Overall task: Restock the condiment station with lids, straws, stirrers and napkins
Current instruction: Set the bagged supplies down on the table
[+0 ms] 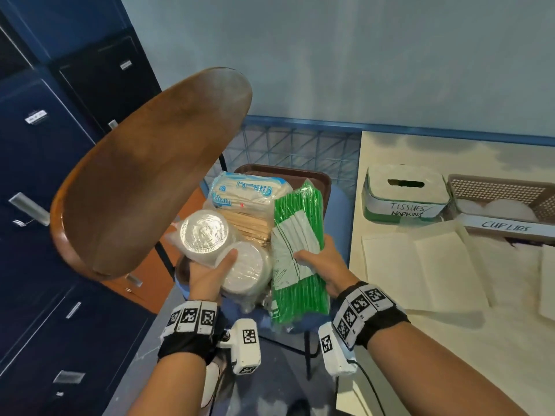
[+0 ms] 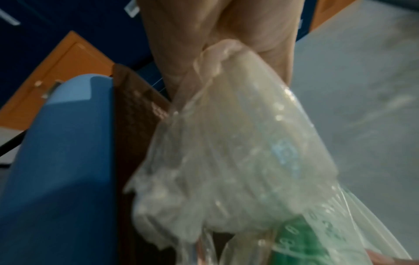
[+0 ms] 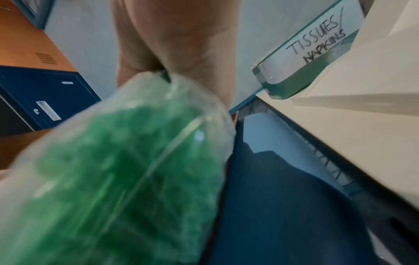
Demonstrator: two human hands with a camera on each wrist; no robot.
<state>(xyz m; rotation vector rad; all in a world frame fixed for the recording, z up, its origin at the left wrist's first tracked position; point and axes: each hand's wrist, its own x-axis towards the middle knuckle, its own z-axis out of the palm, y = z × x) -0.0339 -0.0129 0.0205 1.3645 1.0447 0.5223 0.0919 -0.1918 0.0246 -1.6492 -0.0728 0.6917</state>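
Over the brown tray [image 1: 326, 180] of supplies on the blue chair, my right hand [image 1: 327, 267] is wrapped round the clear bag of green plastic straws [image 1: 300, 235], its long axis running away from me. My left hand [image 1: 210, 276] clutches the clear-wrapped stack of white cup lids [image 1: 247, 270], fingers apparently curled underneath. That pale station table [image 1: 444, 340] lies to my right, so the straw hand is nearer.

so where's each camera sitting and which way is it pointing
Head: worn on the head, looking down at the left hand, right hand and both forearms.
Left wrist: looks along the left hand at the bag of lids.
Right wrist: looks along the right hand at the pack of green straws.
Shared by head and right wrist: the TISSUES/NAPKINS box.
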